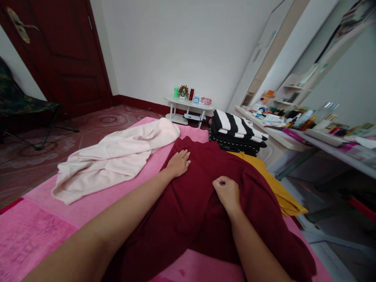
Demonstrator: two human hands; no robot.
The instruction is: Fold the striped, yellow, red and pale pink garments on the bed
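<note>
A dark maroon garment (202, 168) lies spread over the pink bed cover, its folds running toward me. My left hand (179, 162) rests flat on its far left part, fingers stretched out. Farther right, my right hand (227, 192) is curled closed on the cloth, pinching a bit of it near the middle. Left of the maroon garment lies a loose pale pink garment (117, 152). A mustard yellow garment (264, 172) sticks out from under its right side.
Folded black-and-white striped clothes (232, 125) are stacked at the bed's far right corner. Beyond stands a small white table (188, 102) with ornaments. A cluttered dressing table (273, 133) runs along the right. A camouflage folding chair (26, 103) stands near the door (67, 58).
</note>
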